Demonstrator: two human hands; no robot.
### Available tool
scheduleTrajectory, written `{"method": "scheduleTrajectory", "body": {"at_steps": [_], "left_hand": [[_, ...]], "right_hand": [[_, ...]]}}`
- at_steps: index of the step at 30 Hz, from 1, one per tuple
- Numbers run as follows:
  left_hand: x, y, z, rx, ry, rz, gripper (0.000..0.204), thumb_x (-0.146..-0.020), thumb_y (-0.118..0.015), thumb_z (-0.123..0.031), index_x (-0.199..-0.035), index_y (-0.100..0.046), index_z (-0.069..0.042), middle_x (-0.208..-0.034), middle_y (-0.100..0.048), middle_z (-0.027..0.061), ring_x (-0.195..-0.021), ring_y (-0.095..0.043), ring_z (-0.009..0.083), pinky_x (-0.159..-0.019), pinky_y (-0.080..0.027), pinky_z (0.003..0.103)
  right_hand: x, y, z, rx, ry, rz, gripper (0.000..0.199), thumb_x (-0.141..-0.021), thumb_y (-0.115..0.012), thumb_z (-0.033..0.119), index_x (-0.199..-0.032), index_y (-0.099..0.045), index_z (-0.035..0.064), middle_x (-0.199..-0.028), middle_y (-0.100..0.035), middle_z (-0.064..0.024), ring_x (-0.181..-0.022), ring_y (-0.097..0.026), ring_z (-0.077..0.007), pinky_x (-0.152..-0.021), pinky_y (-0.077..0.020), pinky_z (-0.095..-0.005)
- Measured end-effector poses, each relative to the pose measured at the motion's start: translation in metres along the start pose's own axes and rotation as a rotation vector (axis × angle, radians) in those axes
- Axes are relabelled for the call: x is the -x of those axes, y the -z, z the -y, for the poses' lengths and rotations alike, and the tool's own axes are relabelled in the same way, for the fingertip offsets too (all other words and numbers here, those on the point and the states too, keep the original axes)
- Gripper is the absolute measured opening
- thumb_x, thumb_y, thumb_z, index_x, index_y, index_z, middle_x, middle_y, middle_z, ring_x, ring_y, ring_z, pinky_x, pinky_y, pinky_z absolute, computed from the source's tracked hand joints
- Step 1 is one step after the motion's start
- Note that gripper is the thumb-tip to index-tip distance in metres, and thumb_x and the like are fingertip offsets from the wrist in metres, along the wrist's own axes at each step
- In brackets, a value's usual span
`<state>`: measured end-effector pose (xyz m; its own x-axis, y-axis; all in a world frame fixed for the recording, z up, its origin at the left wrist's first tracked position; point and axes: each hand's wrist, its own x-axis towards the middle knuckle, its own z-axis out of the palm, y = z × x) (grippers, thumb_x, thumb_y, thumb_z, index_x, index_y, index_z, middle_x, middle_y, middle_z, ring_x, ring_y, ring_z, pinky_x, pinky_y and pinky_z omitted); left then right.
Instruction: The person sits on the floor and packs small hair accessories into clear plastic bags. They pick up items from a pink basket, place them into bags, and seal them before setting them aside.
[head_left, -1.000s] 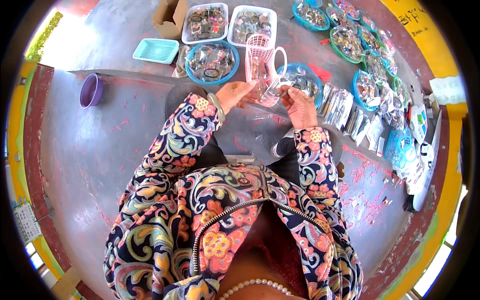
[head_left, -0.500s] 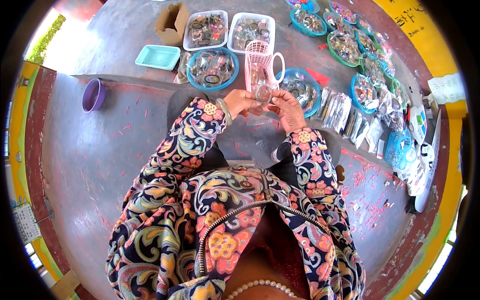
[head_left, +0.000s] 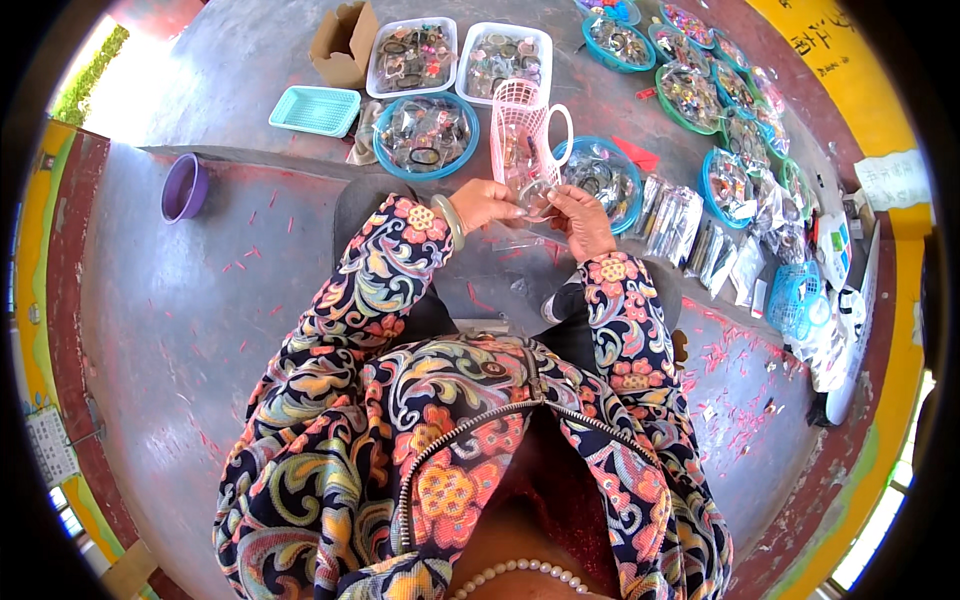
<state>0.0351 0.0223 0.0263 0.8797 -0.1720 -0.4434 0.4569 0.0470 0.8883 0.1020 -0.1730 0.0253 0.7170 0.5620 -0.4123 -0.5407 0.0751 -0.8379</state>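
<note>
Between my two hands is a thin greyish ring-shaped band (head_left: 536, 208), seemingly with clear plastic film around it; its exact kind is too small to tell. My left hand (head_left: 484, 205), a pale bangle at its wrist, is closed in a pinch at the left side of the band. On the other side, my right hand (head_left: 582, 220) pinches the band's right edge between thumb and fingers. Just beyond the fingers stands a pink mesh plastic basket (head_left: 517, 95) with a loop handle, holding small items in clear wrapping.
Blue round baskets (head_left: 427, 172) and white trays (head_left: 459, 85) hold bagged bands. A turquoise tray (head_left: 315, 110), a cardboard box (head_left: 343, 45) and a purple basin (head_left: 186, 190) stand to the left. Bundled packets (head_left: 670, 222) and more filled baskets (head_left: 688, 98) lie right. Red scraps litter the floor.
The band has shifted slightly right and tilted between my fingers. My right hand has moved a little right, and my left fingers have drawn slightly lower along the film.
</note>
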Motion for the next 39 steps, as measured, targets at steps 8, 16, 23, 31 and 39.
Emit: {"method": "scheduleTrajectory", "body": {"at_steps": [8, 16, 23, 31, 39], "left_hand": [[-0.004, 0.008, 0.002, 0.296, -0.194, -0.246, 0.016, -0.075, -0.065, -0.019, -0.082, -0.061, -0.005, -0.075, -0.062, 0.0010, -0.065, -0.056, 0.0075, -0.056, -0.034, 0.020], [0.001, -0.001, -0.004, 0.332, -0.073, -0.231, 0.023, -0.077, -0.062, -0.023, -0.091, -0.059, -0.005, -0.083, -0.060, 0.0020, -0.075, -0.054, 0.0086, -0.056, -0.035, 0.022], [-0.005, 0.005, 0.004, 0.403, -0.084, -0.203, 0.023, -0.078, -0.062, -0.022, -0.092, -0.059, -0.004, -0.081, -0.061, 0.0011, -0.069, -0.054, 0.0089, -0.052, -0.035, 0.021], [0.001, 0.006, -0.004, 0.565, -0.086, -0.167, 0.017, -0.078, -0.062, -0.018, -0.086, -0.061, -0.003, -0.083, -0.062, 0.0034, -0.069, -0.056, 0.0101, -0.051, -0.034, 0.021], [0.004, 0.006, -0.006, 0.530, -0.044, -0.073, 0.019, -0.077, -0.063, -0.021, -0.086, -0.060, -0.004, -0.083, -0.061, 0.0036, -0.075, -0.059, 0.0142, -0.053, -0.036, 0.022]], "right_hand": [[0.007, -0.008, 0.002, 0.147, -0.139, 0.140, 0.020, -0.077, -0.061, 0.021, -0.090, -0.059, 0.0057, -0.078, -0.062, -0.0045, -0.068, -0.058, -0.0111, -0.057, -0.0393, -0.0212], [0.002, -0.020, 0.002, 0.003, -0.046, 0.084, 0.032, -0.080, -0.058, 0.035, -0.091, -0.059, 0.0047, -0.078, -0.062, -0.0048, -0.067, -0.057, -0.0118, -0.056, -0.0392, -0.0220], [-0.004, -0.027, -0.002, 0.110, -0.103, 0.111, 0.028, -0.080, -0.058, 0.031, -0.088, -0.060, 0.0050, -0.077, -0.062, -0.0046, -0.065, -0.056, -0.0109, -0.056, -0.0390, -0.0218], [-0.004, -0.021, -0.004, 0.090, -0.047, 0.076, 0.018, -0.079, -0.060, 0.023, -0.084, -0.061, 0.0059, -0.077, -0.063, -0.0032, -0.064, -0.056, -0.0089, -0.055, -0.0384, -0.0203], [-0.003, -0.022, -0.005, 0.009, 0.019, 0.053, 0.009, -0.078, -0.057, 0.016, -0.076, -0.059, 0.0073, -0.074, -0.063, -0.0038, -0.062, -0.055, -0.0080, -0.056, -0.0390, -0.0203]]}}
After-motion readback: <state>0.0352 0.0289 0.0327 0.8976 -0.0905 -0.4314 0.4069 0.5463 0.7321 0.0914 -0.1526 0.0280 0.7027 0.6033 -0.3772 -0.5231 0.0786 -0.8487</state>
